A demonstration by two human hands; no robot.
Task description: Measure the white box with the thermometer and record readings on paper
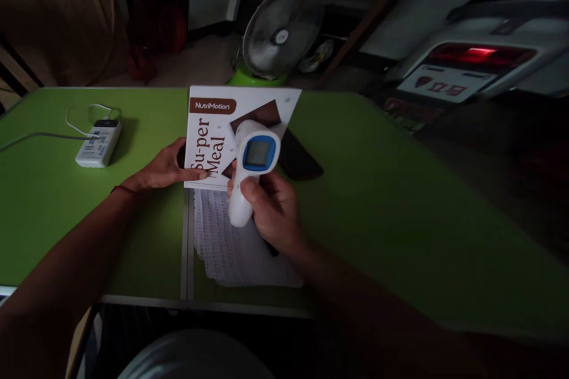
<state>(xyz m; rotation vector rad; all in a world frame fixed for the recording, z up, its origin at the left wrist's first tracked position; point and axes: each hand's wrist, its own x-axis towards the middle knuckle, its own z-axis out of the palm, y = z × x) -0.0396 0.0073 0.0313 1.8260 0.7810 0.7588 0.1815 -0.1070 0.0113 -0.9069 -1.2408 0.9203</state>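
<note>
A white box (211, 160) with brown lettering, "NutriMotion" and "Su-per Meal", is held tilted over the green table. My left hand (166, 166) grips its lower left edge, with the thumb across the front. In front of the box, my right hand (273, 204) is wrapped round the handle of a white infrared thermometer (242, 195). Its blue-framed grey screen faces me, and its front end points away toward the box. Whether the thermometer touches the box I cannot tell. Below both lie printed paper sheets (226, 254), partly hidden by my right hand and the box.
A dark phone-like slab (302, 160) lies right of the box. A white power bank (98, 145) with cables sits on the green table (146, 237) at left. Beyond the far edge stand a fan (282, 35) and, at right, a white vehicle rear (480, 65) with a red light.
</note>
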